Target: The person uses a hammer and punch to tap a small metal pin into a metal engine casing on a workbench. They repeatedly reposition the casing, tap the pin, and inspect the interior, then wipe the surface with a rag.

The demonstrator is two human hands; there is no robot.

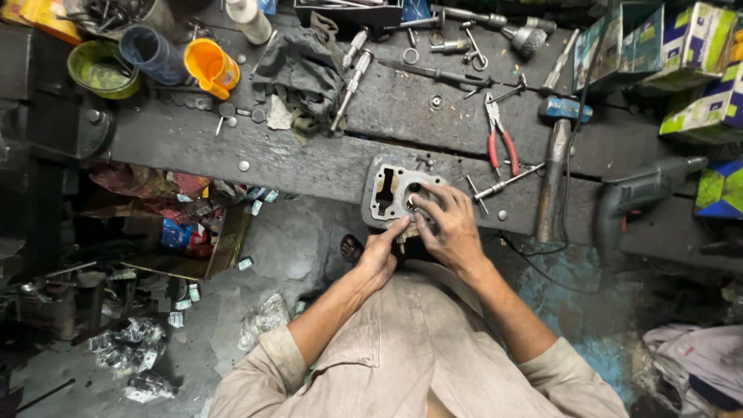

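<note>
A grey metal engine cylinder head (385, 191) rests at the near edge of the dark workbench (309, 159). My right hand (447, 227) lies over its right side, fingertips pressed at a round opening. My left hand (381, 254) grips the part's lower edge from below, thumb on the metal. Whether a small piece sits under my right fingers I cannot tell.
On the bench lie red-handled pliers (501, 143), a hammer (555, 166), a power drill (638, 193), a dark rag (304, 70), an orange cup (210, 67), a green bowl (101, 68) and several loose tools. Cardboard boxes (673, 46) stand at the far right. Litter covers the floor at left.
</note>
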